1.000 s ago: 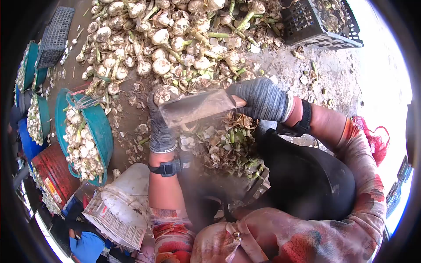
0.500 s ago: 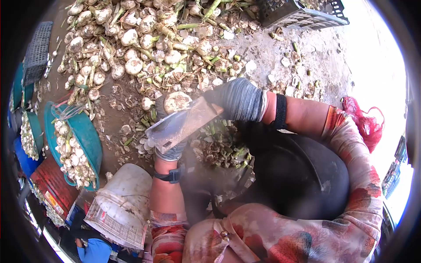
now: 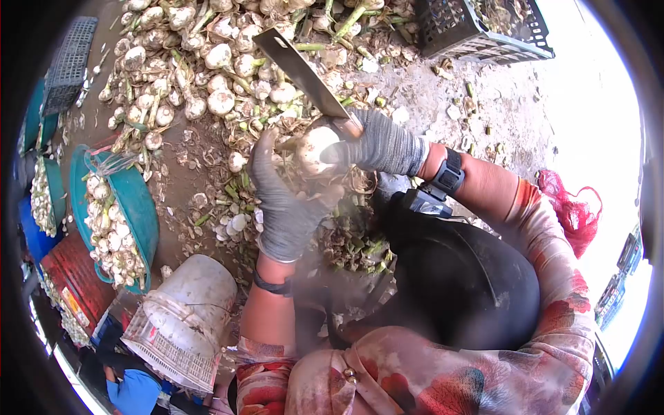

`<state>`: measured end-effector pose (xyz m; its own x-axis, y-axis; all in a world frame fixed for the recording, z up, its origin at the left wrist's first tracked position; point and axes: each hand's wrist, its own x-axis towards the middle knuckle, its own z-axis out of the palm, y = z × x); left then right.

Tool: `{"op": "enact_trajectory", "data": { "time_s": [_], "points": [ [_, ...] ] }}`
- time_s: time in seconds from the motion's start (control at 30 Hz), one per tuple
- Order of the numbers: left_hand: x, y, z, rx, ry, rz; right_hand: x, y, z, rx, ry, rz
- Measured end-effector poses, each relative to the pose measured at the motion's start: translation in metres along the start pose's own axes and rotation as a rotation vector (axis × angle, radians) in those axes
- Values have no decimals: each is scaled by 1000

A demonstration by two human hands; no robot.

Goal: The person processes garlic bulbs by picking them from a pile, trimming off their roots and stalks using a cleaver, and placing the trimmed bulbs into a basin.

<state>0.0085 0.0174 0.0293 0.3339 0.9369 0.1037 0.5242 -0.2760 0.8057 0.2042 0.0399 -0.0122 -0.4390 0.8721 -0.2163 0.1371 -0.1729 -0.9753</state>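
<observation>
A whitish garlic bulb (image 3: 317, 150) is between my two hands, its stem end toward the left fingers. My left hand (image 3: 285, 211), in a grey glove, is open beside and below the bulb, fingers and thumb apart. In a grey glove too, my right hand (image 3: 387, 143) is closed on the handle of a wide-bladed knife (image 3: 301, 72), whose blade points up and left over the garlic heap. The right thumb lies against the bulb. Beyond the hands is a heap of untrimmed garlic (image 3: 221, 100) with stems.
A teal basin (image 3: 135, 197) of garlic sits at left, above a white bucket (image 3: 190, 297). A black crate (image 3: 449, 31) stands at top right, a red net bag (image 3: 574, 214) at right. Peelings (image 3: 353, 242) lie below my hands. Another person's blue clothing (image 3: 135, 393) shows at lower left.
The knife has swung from lying across in front of my left hand to pointing up and left. My left hand has opened, and the bulb now sits against my right thumb.
</observation>
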Motion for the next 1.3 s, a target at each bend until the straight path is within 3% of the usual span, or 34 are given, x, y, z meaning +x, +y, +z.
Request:
{"op": "enact_trajectory", "data": {
  "time_s": [0.03, 0.07, 0.1, 0.17, 0.2, 0.23, 0.27, 0.3, 0.4, 0.43, 0.47, 0.5, 0.53, 0.57, 0.6, 0.63, 0.67, 0.7, 0.8, 0.87, 0.93, 1.03, 1.07, 1.1, 1.17, 1.2, 1.23, 1.27, 1.3],
  "points": [
    [-3, 5, -2, -540, 107, -367, 2, -5, -1, -84, 71, -148],
    [-5, -2, 1, -815, 132, -551, 4, 1, -2, -319, 83, -274],
    [-6, -10, 3, -1084, 214, -742, 2, 10, 3, -303, 11, -136],
    [-3, -46, 14, -234, -249, -294, -6, -6, 11, -277, -106, 19],
    [1, -53, 13, 229, -360, -2, -8, -4, 11, -280, -109, 19],
    [4, -55, 17, 323, -557, -94, -10, -1, 10, -356, -83, -121],
    [-4, -64, 23, 68, -366, -152, -12, -2, 7, -429, -56, -259],
    [-16, -72, 25, -24, -261, -174, -14, -4, 3, -430, -55, -258],
    [-15, -54, 10, -57, -81, -216, -15, -17, -7, -674, -66, -73],
    [-8, -41, 3, -253, 23, -289, -10, -17, -11, -672, -68, -77],
    [-7, -38, -14, -330, 54, -513, -3, -17, -17, -724, -179, 233],
    [-7, -31, -38, -429, 205, -586, 9, -15, -24, -768, -291, 535],
    [-4, -35, -77, -347, 353, -627, 6, 36, -38, -757, -173, 492],
    [-16, -83, -123, -384, 558, -423, -10, 87, -51, -742, -58, 462],
    [-18, -108, -177, -738, 765, -383, -25, 75, -56, -629, 137, 428],
    [-18, -71, -220, -1025, 987, -347, -35, 56, -51, -503, 326, 393],
    [-47, -126, -263, -1230, 930, -402, -36, 54, -49, -440, 340, 385],
    [-50, -136, -251, -1224, 934, -396, -35, 51, -44, -436, 338, 377],
    [-20, -158, -147, -531, 589, -511, -30, 45, -27, -355, 259, 248],
    [-4, -151, -77, 276, 77, -265, -28, 37, -17, -406, 166, 273],
    [-6, -170, -39, 708, -131, -118, -29, 24, -12, -604, 12, 270],
    [-8, -190, -29, 607, -70, -134, -35, 41, -1, -731, -20, 191],
    [-9, -192, -27, 382, -51, -269, -34, 45, 2, -674, -28, 171],
    [-15, -192, -26, 382, -58, -269, -35, 47, 5, -670, -26, 175],
    [-27, -173, -21, -170, -17, -563, -26, 33, 13, -603, -40, 19],
    [-39, -168, -11, -625, 168, -617, -20, 21, 17, -601, -72, 29],
    [-41, -162, -9, -631, 165, -612, -14, 8, 19, -561, -74, 23],
    [-36, -145, -10, -326, 43, -414, -9, 8, 22, -589, -101, 46],
    [-35, -125, -12, -565, 47, -635, -5, 14, 22, -618, -131, 66]
  ]
}}
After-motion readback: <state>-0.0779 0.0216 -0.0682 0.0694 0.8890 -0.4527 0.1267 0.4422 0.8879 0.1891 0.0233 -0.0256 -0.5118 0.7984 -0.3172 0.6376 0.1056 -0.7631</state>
